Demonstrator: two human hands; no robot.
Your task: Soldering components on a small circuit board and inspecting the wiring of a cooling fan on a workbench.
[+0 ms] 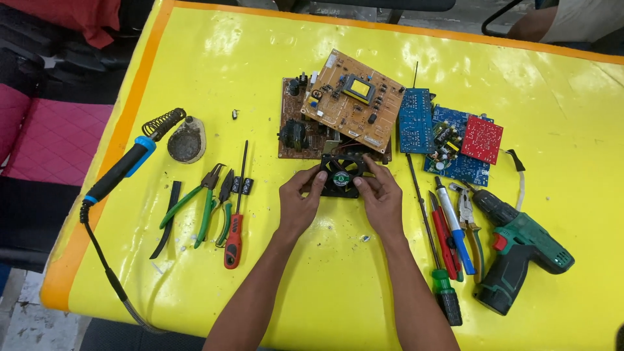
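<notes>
Right now both hands are on the small black cooling fan [341,174], which sits on the yellow table [325,279] just in front of the stacked circuit boards. Left hand [298,203] curls round the fan's left edge, fingers closed on the frame; right hand [382,198] pinches the right edge the same way, thumb up near the top. Round green label at the fan's hub, facing up. Just behind, a tan circuit board [354,99] lies tilted across a brown circuit board [299,130], and to the right sit blue circuit boards [429,133] with a small red circuit board [481,139] on top. Off to the left: a blue-handled soldering iron [120,170] beside its coil stand [185,140], green-handled pliers [198,205] and a red-handled screwdriver [235,221]. Off to the right: more screwdrivers [448,240] laid side by side, then a green cordless drill [520,250] lying near the table's edge.
</notes>
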